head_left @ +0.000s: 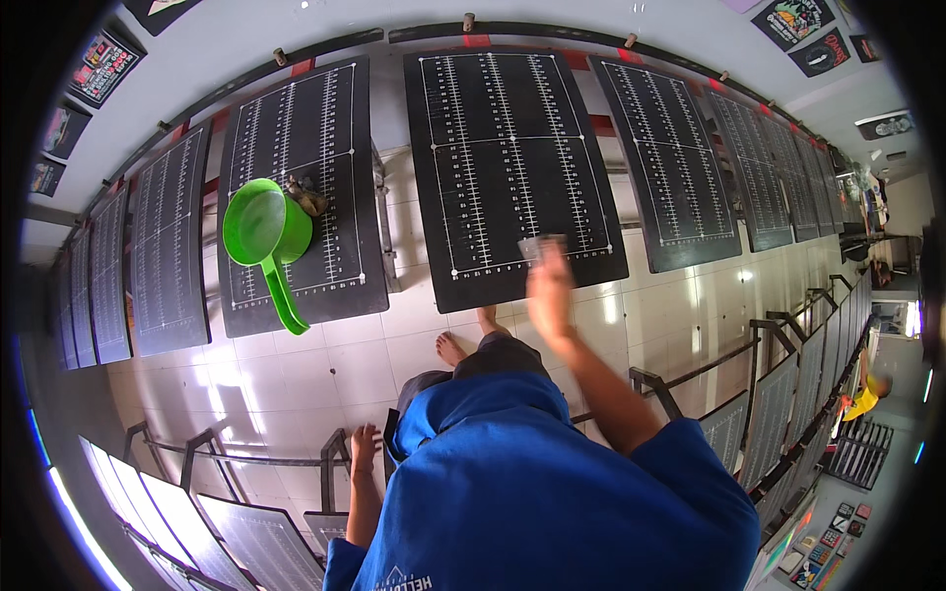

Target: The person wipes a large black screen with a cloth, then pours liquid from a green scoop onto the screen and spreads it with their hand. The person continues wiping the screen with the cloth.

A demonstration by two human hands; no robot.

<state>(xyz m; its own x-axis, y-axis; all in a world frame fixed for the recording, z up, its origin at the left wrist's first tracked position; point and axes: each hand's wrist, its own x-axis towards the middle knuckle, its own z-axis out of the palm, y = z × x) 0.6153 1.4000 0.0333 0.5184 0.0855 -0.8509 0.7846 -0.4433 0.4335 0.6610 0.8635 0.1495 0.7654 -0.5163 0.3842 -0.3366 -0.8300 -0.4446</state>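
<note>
Over the near edge of a black board (567, 192) marked with white ruled scales, my right hand (550, 291) is closed on a small greyish thing (537, 245). Motion blurs that thing, so I cannot tell its kind. My left hand (365, 448) hangs low by my left side, away from the boards, its fingers apart and holding nothing. A green plastic dipper (241, 222) with a long handle rests on another black board (340, 261) to the left. Its pale, cloudy contents show inside the rim. Right beside the dipper lies a crumpled brownish cloth (308, 196).
More ruled boards (670, 158) line the far side on a dark metal frame (552, 32). Behind me, further boards (266, 537) sit on metal racks (330, 463). Pale floor tiles (296, 379) run between the rows. A person in yellow (867, 397) is at the far right.
</note>
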